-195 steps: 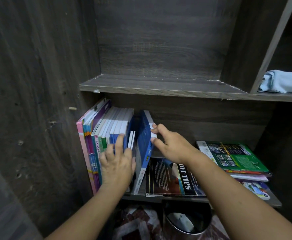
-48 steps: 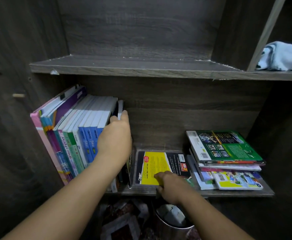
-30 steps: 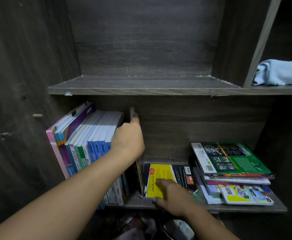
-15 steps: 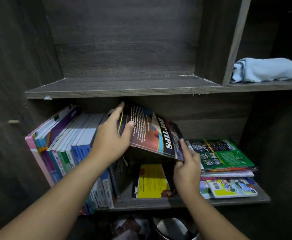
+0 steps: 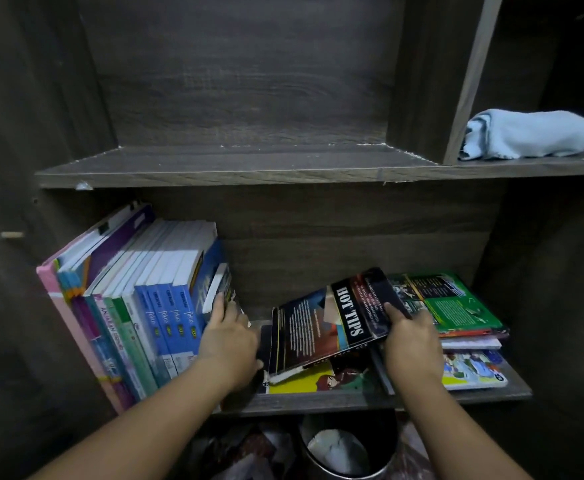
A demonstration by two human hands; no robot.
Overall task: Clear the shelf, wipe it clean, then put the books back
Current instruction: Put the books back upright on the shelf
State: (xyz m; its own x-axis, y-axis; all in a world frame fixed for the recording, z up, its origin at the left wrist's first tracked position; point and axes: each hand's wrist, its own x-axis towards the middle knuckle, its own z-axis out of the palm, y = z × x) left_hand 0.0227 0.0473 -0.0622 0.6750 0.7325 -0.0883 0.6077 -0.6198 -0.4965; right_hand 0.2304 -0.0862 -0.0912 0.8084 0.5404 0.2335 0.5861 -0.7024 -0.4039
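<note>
Now that your left hand has let go to prop the upright row of books with flat fingers, the HOT TIPS book tilts low over the yellow book on the lower shelf, gripped by your right hand alone. Slotting it upright probably remains.

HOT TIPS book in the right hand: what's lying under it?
A yellow-covered book lies flat on the lower shelf beneath the HOT TIPS book, which the right hand holds tilted. Only its front strip shows; the rest is covered.
</note>
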